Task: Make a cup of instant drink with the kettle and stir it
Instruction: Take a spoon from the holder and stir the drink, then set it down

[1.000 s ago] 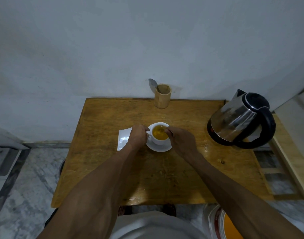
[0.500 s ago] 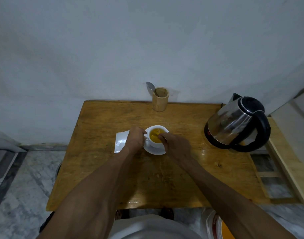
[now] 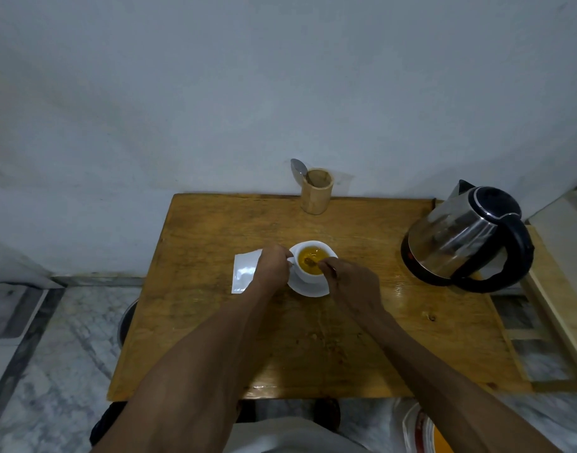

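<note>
Here, head cam, the only view. Landmark = the white cup [image 3: 311, 261], which sits on a white saucer [image 3: 308, 288] roughly mid-table on the wooden table [image 3: 215, 322], and holds amber-yellow liquid w/ a darker spot near its centre.

Left hand [image 3: 273, 268]: just left of the cup, touching it at the handle side. Fingers curled in toward the handle, knuckles up, so it's clenched on the cup's handle, though the handle itself is mostly hidden behind the fingers. Left forearm runs from bottom-centre of frame diagonally up to the cup, wrist about straight.

Right hand [image 3: 352, 284]: just right & slightly nearer than the cup, fingertips pinched together over the cup's right rim, reaching above the liquid. Looks like a pinch grip on sth thin dipping into the drink, but the item is too small/dark to name for sure; can't tell exactly what's held. Right forearm comes in from bottom-right, wrist bent a little down toward the cup.

A flat white sachet [image 3: 244, 273] lies left of the cup, partly under the left hand. Behind the cup, at the table's far edge by the wall, a wooden holder [image 3: 316, 196] stands upright w/ a spoon [image 3: 298, 168] sticking out, bowl up, leaning left. The steel kettle [image 3: 460, 237] w/ black lid & handle stands well right of the cup, near the table's right edge, handle facing the near-right side.
</note>
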